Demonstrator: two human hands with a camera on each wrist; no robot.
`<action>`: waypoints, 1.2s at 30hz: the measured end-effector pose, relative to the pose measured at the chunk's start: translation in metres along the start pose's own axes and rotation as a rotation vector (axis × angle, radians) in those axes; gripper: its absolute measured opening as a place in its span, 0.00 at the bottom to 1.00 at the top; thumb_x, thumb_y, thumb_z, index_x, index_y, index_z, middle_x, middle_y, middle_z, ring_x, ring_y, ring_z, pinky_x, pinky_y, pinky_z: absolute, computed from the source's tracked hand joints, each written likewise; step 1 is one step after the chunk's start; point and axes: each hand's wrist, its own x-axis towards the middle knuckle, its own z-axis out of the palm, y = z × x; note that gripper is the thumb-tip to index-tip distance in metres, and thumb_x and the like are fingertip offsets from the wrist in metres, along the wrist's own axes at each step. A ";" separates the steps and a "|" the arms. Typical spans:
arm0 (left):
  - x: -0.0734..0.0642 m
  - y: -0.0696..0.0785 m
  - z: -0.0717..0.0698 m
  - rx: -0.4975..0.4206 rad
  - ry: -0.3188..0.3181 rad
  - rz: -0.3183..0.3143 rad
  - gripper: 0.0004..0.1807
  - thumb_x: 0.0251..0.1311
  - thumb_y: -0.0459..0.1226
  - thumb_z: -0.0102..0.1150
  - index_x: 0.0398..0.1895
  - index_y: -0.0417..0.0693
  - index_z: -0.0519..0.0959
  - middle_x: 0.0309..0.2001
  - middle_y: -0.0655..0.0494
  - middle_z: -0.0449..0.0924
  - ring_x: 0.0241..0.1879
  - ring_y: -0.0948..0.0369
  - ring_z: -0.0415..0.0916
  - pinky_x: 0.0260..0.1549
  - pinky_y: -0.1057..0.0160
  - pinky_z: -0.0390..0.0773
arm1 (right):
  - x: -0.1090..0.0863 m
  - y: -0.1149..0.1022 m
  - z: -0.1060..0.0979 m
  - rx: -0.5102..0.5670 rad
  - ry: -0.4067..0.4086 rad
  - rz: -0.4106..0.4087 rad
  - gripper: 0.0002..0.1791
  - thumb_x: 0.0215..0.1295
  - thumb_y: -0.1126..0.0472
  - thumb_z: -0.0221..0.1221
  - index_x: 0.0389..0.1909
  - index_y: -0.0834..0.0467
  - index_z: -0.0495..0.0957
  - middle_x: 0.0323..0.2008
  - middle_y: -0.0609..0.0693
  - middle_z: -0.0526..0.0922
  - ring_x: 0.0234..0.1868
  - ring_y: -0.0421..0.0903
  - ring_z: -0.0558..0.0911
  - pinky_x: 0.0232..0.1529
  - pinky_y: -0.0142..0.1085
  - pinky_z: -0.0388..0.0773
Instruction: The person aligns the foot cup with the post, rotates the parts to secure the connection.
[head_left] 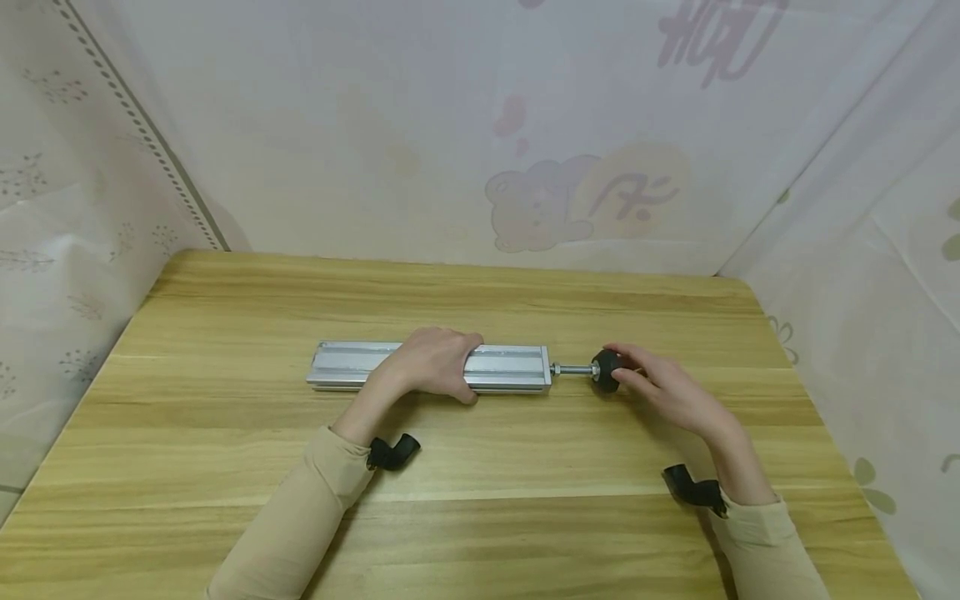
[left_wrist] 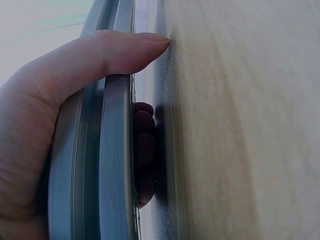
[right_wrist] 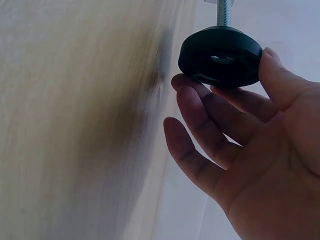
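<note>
A silver aluminium profile (head_left: 506, 363) lies lengthwise across the wooden table, grooves along its sides. My left hand (head_left: 435, 362) grips it around the middle, thumb on the near side and fingers over the far side; in the left wrist view the thumb (left_wrist: 115, 52) crosses the grooved face. From the profile's right end sticks a threaded rod (head_left: 576, 369) with nuts, ending in a round black levelling foot (head_left: 606, 371). My right hand (head_left: 667, 387) pinches the foot's rim between thumb and fingers. The right wrist view shows the foot's hollow underside (right_wrist: 220, 60) with a screw end in its centre.
The wooden table (head_left: 480, 533) has rounded back corners and meets a pale printed cloth (head_left: 375, 150) behind, with more cloth at both sides. A black camera mount (head_left: 393, 452) sits on the left wrist, another mount (head_left: 693, 489) on the right.
</note>
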 end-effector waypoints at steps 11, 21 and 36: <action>-0.001 0.000 0.000 0.000 0.006 -0.002 0.26 0.40 0.54 0.73 0.40 0.56 0.74 0.28 0.63 0.78 0.29 0.61 0.71 0.28 0.60 0.71 | 0.001 -0.001 0.002 0.042 -0.011 0.013 0.29 0.82 0.49 0.45 0.76 0.58 0.64 0.71 0.62 0.74 0.72 0.60 0.71 0.69 0.61 0.68; 0.000 0.000 0.000 0.001 0.005 0.004 0.26 0.40 0.53 0.73 0.41 0.56 0.73 0.28 0.63 0.77 0.29 0.61 0.71 0.29 0.60 0.71 | 0.002 -0.005 0.005 0.068 0.060 -0.031 0.44 0.54 0.58 0.76 0.69 0.58 0.62 0.64 0.59 0.75 0.63 0.60 0.77 0.64 0.58 0.74; -0.001 0.001 -0.001 -0.011 -0.003 -0.006 0.27 0.40 0.53 0.73 0.42 0.56 0.73 0.28 0.62 0.77 0.29 0.60 0.70 0.28 0.60 0.71 | 0.001 -0.003 0.004 0.035 0.050 -0.057 0.32 0.64 0.60 0.69 0.66 0.57 0.68 0.56 0.56 0.81 0.54 0.53 0.82 0.57 0.47 0.80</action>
